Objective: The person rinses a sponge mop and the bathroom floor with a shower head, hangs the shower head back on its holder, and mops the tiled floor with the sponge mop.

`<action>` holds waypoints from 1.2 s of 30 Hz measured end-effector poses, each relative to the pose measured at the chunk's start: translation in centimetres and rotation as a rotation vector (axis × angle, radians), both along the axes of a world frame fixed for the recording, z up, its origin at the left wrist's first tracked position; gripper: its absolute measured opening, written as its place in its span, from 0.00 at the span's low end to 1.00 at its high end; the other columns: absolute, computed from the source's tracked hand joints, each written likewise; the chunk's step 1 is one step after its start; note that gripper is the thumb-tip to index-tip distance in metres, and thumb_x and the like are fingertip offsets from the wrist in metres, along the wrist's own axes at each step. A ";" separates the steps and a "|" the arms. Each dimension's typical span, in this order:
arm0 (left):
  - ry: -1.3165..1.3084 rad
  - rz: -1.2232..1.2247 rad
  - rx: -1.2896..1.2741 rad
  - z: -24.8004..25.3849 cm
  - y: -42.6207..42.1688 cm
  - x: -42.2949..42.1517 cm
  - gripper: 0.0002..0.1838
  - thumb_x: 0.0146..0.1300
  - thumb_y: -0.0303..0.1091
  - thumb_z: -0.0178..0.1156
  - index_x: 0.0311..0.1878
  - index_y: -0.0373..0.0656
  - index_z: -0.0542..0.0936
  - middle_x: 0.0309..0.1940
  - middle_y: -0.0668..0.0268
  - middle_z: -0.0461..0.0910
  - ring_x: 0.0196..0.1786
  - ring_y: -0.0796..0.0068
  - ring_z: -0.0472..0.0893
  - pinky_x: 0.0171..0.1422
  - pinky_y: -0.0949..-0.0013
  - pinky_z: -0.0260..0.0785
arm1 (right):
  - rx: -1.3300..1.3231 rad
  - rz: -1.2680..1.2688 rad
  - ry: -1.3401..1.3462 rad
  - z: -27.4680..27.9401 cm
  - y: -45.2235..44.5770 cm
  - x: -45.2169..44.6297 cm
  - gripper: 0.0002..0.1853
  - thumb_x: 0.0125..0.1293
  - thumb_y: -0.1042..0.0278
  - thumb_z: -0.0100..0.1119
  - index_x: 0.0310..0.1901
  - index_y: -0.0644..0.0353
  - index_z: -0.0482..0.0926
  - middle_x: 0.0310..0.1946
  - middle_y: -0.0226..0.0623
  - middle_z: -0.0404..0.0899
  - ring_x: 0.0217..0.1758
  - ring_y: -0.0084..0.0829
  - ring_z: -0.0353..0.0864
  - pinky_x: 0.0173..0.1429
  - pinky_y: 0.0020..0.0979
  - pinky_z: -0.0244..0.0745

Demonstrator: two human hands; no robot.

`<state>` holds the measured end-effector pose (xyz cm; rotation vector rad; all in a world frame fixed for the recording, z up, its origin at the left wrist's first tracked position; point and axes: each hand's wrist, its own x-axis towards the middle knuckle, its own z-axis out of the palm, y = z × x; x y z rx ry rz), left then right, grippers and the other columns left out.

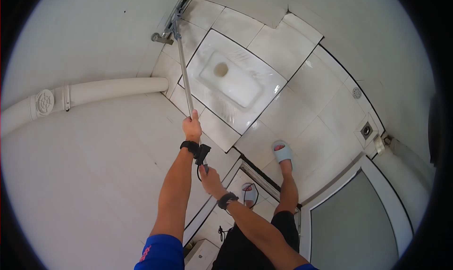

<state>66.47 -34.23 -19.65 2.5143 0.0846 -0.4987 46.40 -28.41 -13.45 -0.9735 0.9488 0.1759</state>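
A long mop-like tool with a light metal pole [184, 72] reaches up and away from me. Its flat grey head [175, 16] lies in the far left corner, against the wall and beside the squat toilet. My left hand [192, 127] is closed round the middle of the pole. Lower down, my right hand [212, 181] is wrapped round the pole's near end, by its dark grip. The white squat toilet [233, 83] is set in the tiled floor, to the right of the pole. Black bands with small devices sit on both wrists.
A thick white pipe [113, 87] runs along the left wall. A small pipe fitting [159, 38] is near the tool's head. Floor drains [366, 130] lie to the right. A frosted-glass door [351, 218] stands at lower right, beside a raised threshold [259, 173].
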 end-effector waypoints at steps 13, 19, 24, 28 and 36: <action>0.107 0.075 -0.075 2.0 -0.6 -0.9 0.25 0.69 0.54 0.54 0.27 0.39 0.70 0.14 0.72 0.65 0.13 0.80 0.64 0.14 0.72 0.56 | 0.009 0.117 0.096 1.4 -0.3 0.0 0.31 0.71 0.39 0.43 0.38 0.67 0.74 0.31 0.63 0.79 0.41 0.66 0.77 0.45 0.55 0.72; 0.141 0.088 -0.094 1.9 0.0 -0.9 0.24 0.69 0.55 0.53 0.31 0.40 0.71 0.15 0.74 0.64 0.13 0.82 0.63 0.15 0.73 0.55 | -0.037 0.131 0.094 0.5 1.3 0.2 0.31 0.70 0.37 0.44 0.40 0.66 0.72 0.33 0.66 0.78 0.41 0.67 0.78 0.46 0.57 0.73; 0.131 0.073 -0.093 1.2 0.7 -0.5 0.24 0.69 0.55 0.53 0.31 0.40 0.71 0.15 0.73 0.63 0.13 0.82 0.63 0.14 0.73 0.55 | 0.042 0.122 0.082 0.3 1.2 0.4 0.30 0.71 0.38 0.44 0.40 0.66 0.72 0.33 0.65 0.78 0.42 0.67 0.78 0.46 0.56 0.73; 0.150 0.076 -0.108 1.1 0.5 -0.6 0.24 0.69 0.55 0.53 0.30 0.40 0.70 0.15 0.73 0.64 0.13 0.82 0.63 0.14 0.73 0.55 | -0.052 0.100 0.113 0.2 1.3 0.2 0.28 0.71 0.42 0.46 0.35 0.67 0.74 0.27 0.60 0.78 0.37 0.63 0.79 0.41 0.52 0.72; 0.137 0.111 -0.105 1.1 0.3 -0.6 0.26 0.68 0.52 0.56 0.24 0.38 0.69 0.14 0.68 0.68 0.13 0.79 0.65 0.15 0.70 0.57 | -0.054 0.079 0.087 0.2 1.1 0.1 0.28 0.71 0.43 0.46 0.35 0.67 0.74 0.27 0.61 0.78 0.37 0.64 0.78 0.41 0.52 0.72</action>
